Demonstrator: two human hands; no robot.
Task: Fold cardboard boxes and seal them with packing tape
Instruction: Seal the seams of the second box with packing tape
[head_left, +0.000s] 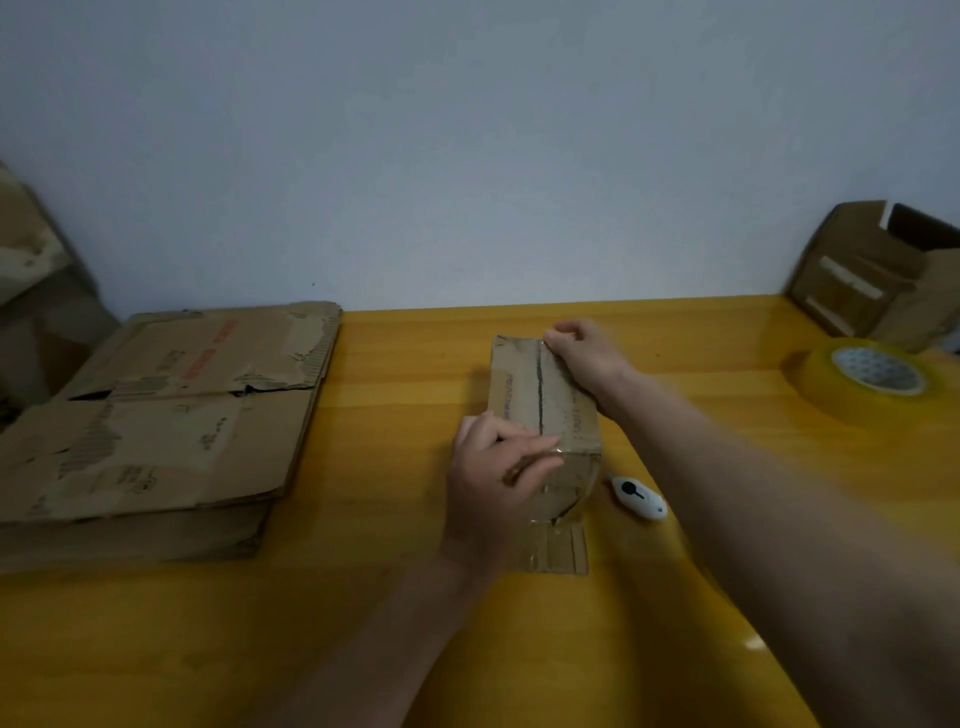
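Observation:
A small cardboard box (524, 395) stands folded in the middle of the yellow table (395, 597), its top seam running away from me. Clear tape shines over its near edge. My left hand (493, 467) presses on the near top corner, fingers laid along the taped edge. My right hand (587, 351) rests at the far right top edge, fingers curled down onto the box. A roll of yellowish packing tape (867, 379) lies flat at the right. A small white cutter (638, 498) lies just right of the box.
A stack of flattened cardboard boxes (166, 415) fills the table's left side. An open cardboard box (878, 275) leans at the far right corner against the wall. More cardboard (31, 260) shows at the far left edge.

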